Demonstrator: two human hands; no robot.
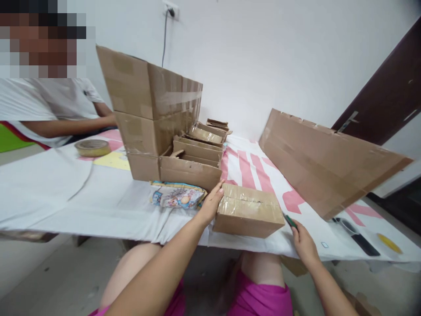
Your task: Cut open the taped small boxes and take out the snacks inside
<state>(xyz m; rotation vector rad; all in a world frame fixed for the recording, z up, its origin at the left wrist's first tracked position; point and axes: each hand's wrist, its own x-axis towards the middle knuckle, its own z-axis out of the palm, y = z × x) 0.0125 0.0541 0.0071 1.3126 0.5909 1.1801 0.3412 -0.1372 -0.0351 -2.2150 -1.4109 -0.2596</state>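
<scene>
Left forearm [158, 268] foremost | left hand [209, 210]: touches carton [250, 208] at left end, unclenched | right hand [305, 242]: grips green tool [290, 221] beside carton's right end

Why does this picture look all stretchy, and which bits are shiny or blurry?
In the head view, the closed box catches shiny glare; in the head view, the tape roll at left looks smeary; in the head view, the door slants, probably from wide-lens stretching.

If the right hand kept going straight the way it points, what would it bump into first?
Most likely the near taped cardboard box, at its right end, met by the green tool in the right hand; they may already touch.
</scene>
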